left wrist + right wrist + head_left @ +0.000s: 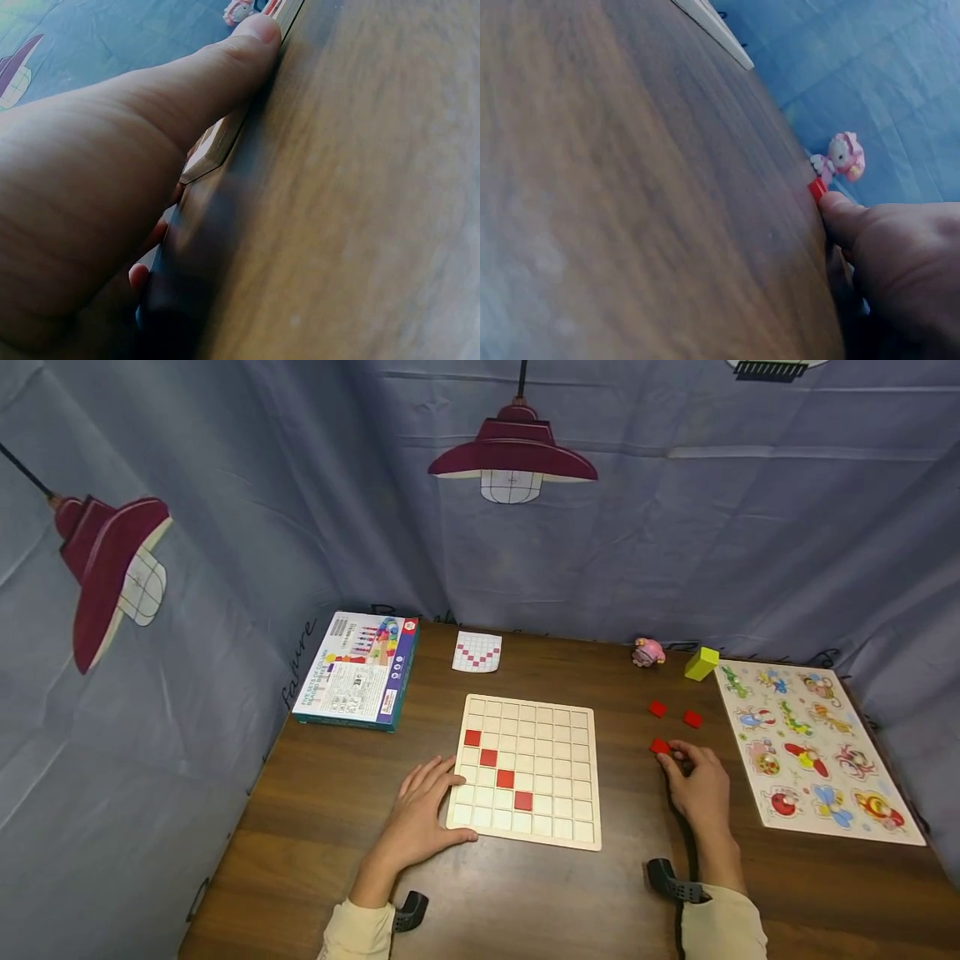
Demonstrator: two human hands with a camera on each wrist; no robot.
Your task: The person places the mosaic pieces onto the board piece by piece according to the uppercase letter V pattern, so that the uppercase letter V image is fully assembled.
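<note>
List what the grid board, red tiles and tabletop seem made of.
Grid board: probably wood, fairly matt, judging by its pale tan face and edge.
Red tiles: evenly coloured, smooth-looking; painted wood or plastic, I can't tell which.
Tabletop: wood or wood-look laminate, brown with streaky grain and a soft sheen.

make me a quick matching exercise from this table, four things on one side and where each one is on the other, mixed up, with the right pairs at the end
Things
1. left hand
2. right hand
3. pattern card
4. yellow block

Places
A. between the pink toy and the animal board
B. touching a red tile
C. touching the grid board
D. beyond the grid board, just right of the box

Pairs: 1-C, 2-B, 3-D, 4-A
</note>
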